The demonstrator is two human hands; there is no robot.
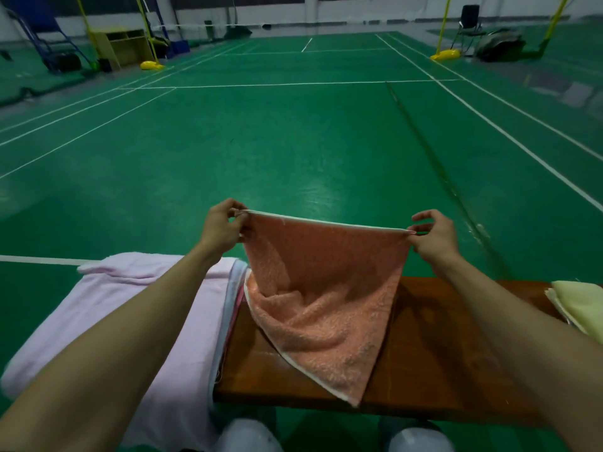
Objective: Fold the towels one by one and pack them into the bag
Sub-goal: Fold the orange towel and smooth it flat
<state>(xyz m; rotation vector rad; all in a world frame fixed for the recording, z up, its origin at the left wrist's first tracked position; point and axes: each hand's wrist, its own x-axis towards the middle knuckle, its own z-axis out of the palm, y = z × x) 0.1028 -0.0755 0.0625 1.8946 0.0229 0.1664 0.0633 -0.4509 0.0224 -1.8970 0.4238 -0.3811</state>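
Orange towel is held up over the wooden bench, top edge stretched taut btwn both hands, w/ a white border along that edge. Its lower part sags onto the bench top in folds, one corner reaching the near edge of the bench.

Left hand pinches the top left corner btwn thumb & fingertips, fingers curled. Right hand pinches the top right corner w/ thumb & forefinger, other fingers lifted & loosely spread.

Just left of the orange towel, a pink towel drapes over the bench's left end, under the left forearm; a few more cloth edges (pale blue, red-ish) show stacked btwn it & the orange one. At the right end of the bench lies a folded pale yellow towel, well apart from the orange one.

Bench stands on a green court floor w/ white lines. Far back: yellow net posts, a wooden cabinet, a black chair. Bag not visible.
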